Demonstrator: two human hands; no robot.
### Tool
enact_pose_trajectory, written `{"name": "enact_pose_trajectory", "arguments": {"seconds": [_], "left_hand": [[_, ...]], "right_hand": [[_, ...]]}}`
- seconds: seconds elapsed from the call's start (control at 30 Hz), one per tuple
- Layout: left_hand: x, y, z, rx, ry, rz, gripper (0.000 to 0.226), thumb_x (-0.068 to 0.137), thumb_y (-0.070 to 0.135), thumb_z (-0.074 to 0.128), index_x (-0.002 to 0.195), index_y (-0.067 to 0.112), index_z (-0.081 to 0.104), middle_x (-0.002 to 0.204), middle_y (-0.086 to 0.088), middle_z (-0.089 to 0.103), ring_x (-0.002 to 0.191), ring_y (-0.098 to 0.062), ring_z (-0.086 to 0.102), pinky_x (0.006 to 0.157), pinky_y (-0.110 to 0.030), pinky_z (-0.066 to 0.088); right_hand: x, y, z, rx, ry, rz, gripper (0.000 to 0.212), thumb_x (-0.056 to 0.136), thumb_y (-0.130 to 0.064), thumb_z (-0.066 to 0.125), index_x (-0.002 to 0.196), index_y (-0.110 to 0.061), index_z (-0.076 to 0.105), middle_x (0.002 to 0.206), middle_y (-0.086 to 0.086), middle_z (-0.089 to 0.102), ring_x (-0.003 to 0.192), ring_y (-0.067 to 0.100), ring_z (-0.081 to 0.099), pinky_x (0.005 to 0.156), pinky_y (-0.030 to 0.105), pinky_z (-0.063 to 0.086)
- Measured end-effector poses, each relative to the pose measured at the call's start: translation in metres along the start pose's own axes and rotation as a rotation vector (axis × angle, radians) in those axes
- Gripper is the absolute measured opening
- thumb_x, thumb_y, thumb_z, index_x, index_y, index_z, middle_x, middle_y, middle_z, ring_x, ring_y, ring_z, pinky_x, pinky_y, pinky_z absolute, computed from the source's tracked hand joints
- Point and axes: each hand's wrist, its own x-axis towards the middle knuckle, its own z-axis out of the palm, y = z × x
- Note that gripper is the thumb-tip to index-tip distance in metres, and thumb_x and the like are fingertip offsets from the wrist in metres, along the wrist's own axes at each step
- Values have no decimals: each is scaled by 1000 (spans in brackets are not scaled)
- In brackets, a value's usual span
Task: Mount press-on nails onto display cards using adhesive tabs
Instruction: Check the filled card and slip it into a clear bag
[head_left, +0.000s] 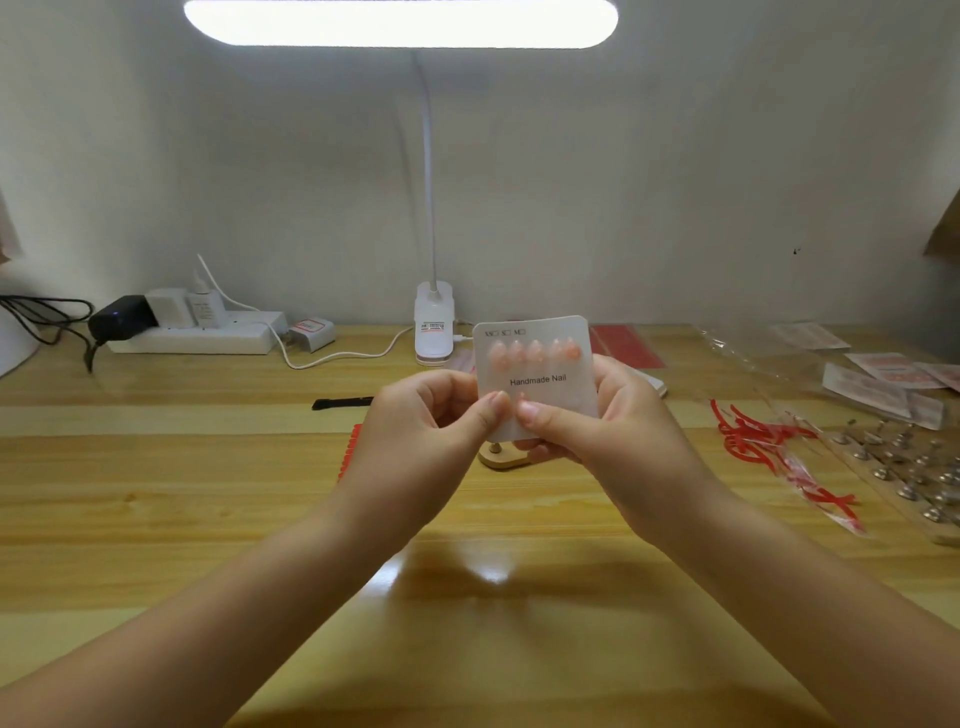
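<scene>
A display card (535, 382) is sitting at centre above the table (208, 519); a lamp base (434, 322) is standing at 12 o'clock behind it, a power strip (197, 338) lying at 10, bagged parts (904, 467) lying at 3.

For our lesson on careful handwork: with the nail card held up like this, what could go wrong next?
1. Both thumbs press the lower half of the display card, which already curves; a harder grip may crease it.
2. The five pink nails on top could pop loose if it flexes.
3. A dropped nail might get lost among the red strips.
</scene>
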Motion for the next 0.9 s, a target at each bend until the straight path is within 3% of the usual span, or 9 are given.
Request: {"name": "enact_pose_trajectory", "arguments": {"seconds": [0.1,0.2,0.37,0.47,0.67,0.9], "left_hand": [[1,-1,-1,13,22,-6,9,87,19,69,79,22,72,77,-5,73,76,-26,68,69,-36,54],[3,-4,-2,24,25,-13,9,87,21,70,79,18,72,76,-9,71,68,-18,64,65,-31,50],[2,-9,0,53,-4,-14,19,86,23,69,78,7,69,71,-14,67,61,-11,54,57,-25,43],[2,-11,1,52,-2,-21,19,86,21,69,72,9,67,60,1,63,53,-3,50,51,-14,40],[5,-10,-2,94,31,-22,15,87,22,69,74,15,68,66,-6,67,55,-5,51,53,-17,41],[3,-12,0,109,-10,-41,19,88,22,68,76,7,67,68,-13,65,57,-8,52,54,-20,42]], "right_hand": [[2,0,-1,37,-38,31,32,85,-2,67,115,-10,60,100,12,73,87,24,72,63,25,54],[2,0,-2,49,-61,32,40,79,-12,72,118,-9,60,105,14,72,93,28,71,67,27,56],[-1,4,-2,-6,-3,-18,28,85,1,67,109,-12,62,95,8,75,83,21,73,60,22,54],[-1,5,-1,14,-8,-9,28,86,3,65,110,-11,61,93,6,75,80,18,73,59,21,54],[1,6,-1,78,-52,51,30,88,-5,63,118,-9,59,103,13,73,92,30,71,69,28,58],[-1,11,0,-10,30,9,23,85,-4,69,106,-10,62,92,9,74,78,20,73,60,22,55]]}}
